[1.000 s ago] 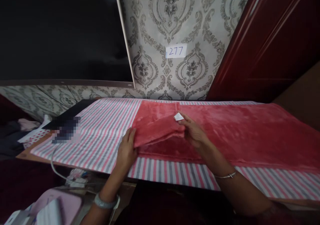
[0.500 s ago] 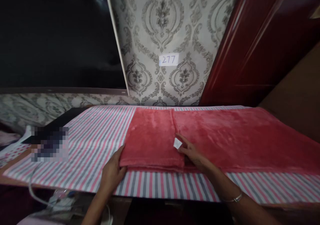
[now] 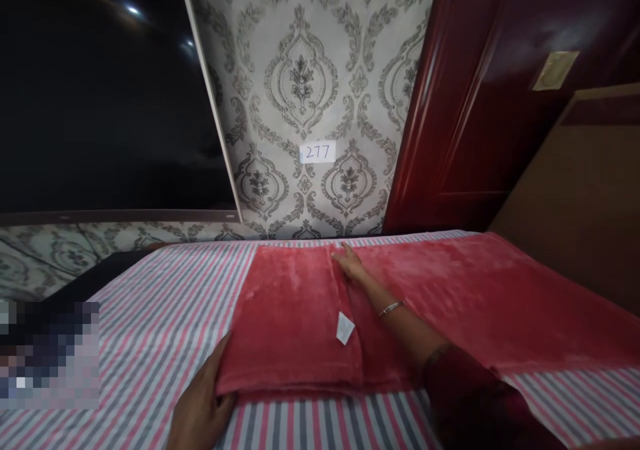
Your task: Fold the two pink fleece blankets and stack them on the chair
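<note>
A red plush towel (image 3: 450, 290) lies along a table covered in a pink, grey and white striped cloth (image 3: 165, 330). Its left end is folded over onto itself, and a small white tag (image 3: 345, 328) shows at the fold's edge. My left hand (image 3: 200, 407) rests flat against the near left corner of the folded part. My right hand (image 3: 353, 265) reaches far across and lies flat on the towel at the far end of the fold's edge. A thin bangle sits on my right wrist.
A patterned grey wallpaper wall with a white label reading 277 (image 3: 318, 152) rises behind the table. A dark screen (image 3: 100, 103) fills the upper left, a dark red door (image 3: 500, 90) the right. A blurred patch (image 3: 47, 353) covers something at the left.
The lifted towel end came down flat onto the towel. My right hand slid from the tag away along the fold's edge to the far side. The camera moved closer.
</note>
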### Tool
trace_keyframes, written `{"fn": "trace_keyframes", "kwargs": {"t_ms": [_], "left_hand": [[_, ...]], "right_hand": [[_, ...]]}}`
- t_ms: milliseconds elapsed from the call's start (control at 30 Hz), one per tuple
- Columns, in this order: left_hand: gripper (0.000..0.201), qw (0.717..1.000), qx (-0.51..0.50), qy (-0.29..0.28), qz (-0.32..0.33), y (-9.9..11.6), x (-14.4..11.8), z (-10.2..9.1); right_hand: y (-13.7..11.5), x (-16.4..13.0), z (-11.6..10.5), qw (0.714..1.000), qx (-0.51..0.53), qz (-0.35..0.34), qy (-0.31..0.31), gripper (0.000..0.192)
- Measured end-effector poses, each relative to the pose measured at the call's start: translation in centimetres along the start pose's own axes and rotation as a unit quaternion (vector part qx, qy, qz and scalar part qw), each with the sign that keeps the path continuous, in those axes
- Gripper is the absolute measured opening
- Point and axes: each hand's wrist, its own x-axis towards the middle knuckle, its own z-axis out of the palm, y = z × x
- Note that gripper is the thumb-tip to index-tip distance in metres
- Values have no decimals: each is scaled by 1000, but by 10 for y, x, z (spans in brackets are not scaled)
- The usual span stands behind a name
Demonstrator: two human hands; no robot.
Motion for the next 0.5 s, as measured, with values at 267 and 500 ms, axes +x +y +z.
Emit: {"fn": "trace_keyframes", "kwargs": {"t_ms": [267, 500], "left_hand": [[73, 988, -139, -31, -54, -9, -13, -4], [92, 898, -275, -163, -303, -8, 89, -46]], "right_hand": [[13, 25, 18, 995, -79, -35, 55, 59], [37, 27, 20, 993, -78, -44, 76, 63]]}}
